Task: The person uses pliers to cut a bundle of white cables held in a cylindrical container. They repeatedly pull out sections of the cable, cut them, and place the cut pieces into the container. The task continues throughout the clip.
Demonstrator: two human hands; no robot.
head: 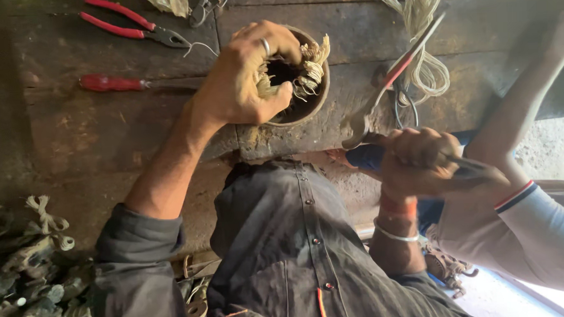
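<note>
My left hand (pixel 245 78) closes around the round metal stator (pixel 295 77) on the wooden workbench (pixel 75 141). It looks heavy and rigid, so I hold its rim; the frayed tan windings (brittle, I'd guess) bristle from its centre. My right hand (pixel 419 160) is clenched on a metal tool (pixel 386 86).

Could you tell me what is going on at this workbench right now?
A person in a dark grey shirt leans over a worn wooden bench. The left hand grips a round metal ring stuffed with pale fibrous strands. The right hand holds a long metal tool, raised beside the ring. Red-handled pliers, a red-handled screwdriver and a bundle of pale cord lie on the bench. Another person's arm reaches in from the right.
</note>
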